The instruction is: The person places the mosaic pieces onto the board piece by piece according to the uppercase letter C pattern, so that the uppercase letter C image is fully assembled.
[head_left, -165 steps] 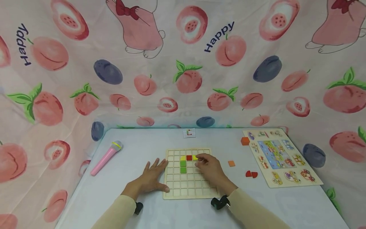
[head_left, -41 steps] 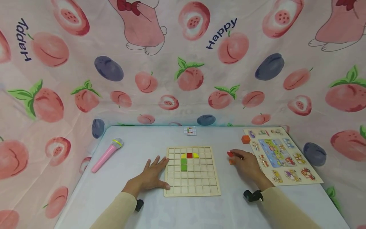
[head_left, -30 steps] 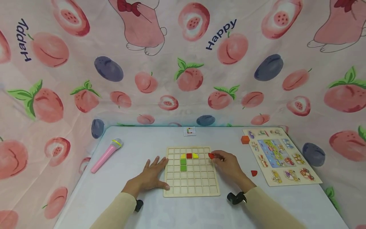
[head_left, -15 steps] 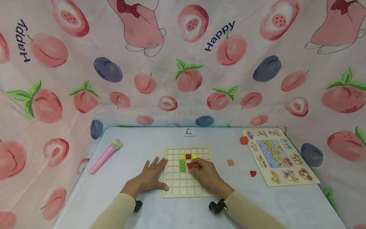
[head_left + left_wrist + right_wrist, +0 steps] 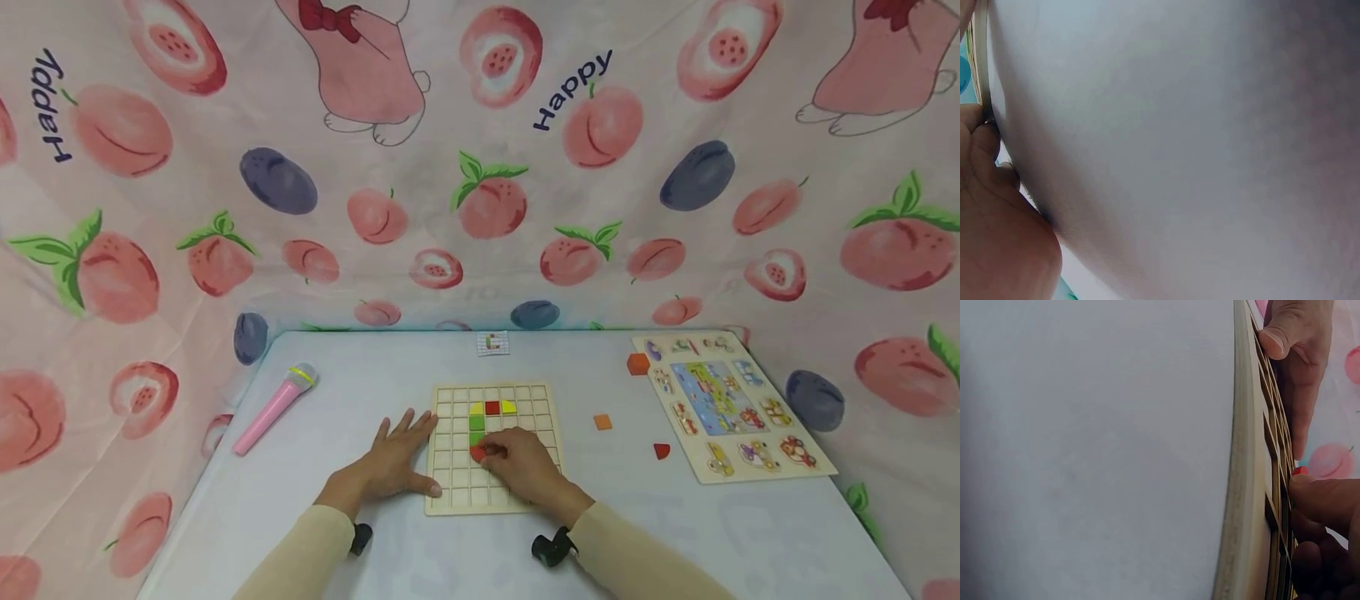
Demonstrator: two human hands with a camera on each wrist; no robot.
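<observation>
My right hand (image 5: 525, 471) pinches a red quarter-circle piece (image 5: 477, 453) over the wooden grid board (image 5: 459, 493), just below the lower green square (image 5: 476, 437). The right wrist view shows the red piece (image 5: 1300, 470) at the thumb and fingertips. Above that lies another green square (image 5: 477, 422). A yellow piece (image 5: 477, 409), a red square (image 5: 492, 407) and a second yellow piece (image 5: 508, 407) form a row at the top of the pattern. My left hand (image 5: 390, 462) is spread flat at the board's left edge, its thumb touching the rim.
Right of the board lie an orange square (image 5: 603, 422), another red quarter-circle piece (image 5: 662, 451) and an orange-red block (image 5: 637, 364). A picture puzzle board (image 5: 720, 450) stands beyond them. A pink toy microphone (image 5: 270, 412) lies left, and a small pattern card (image 5: 492, 342) at the back.
My right hand left the yellow piece on the board, picked up one of the two red quarter-circle pieces at the right and carried it left to below the green squares. The left hand stayed.
</observation>
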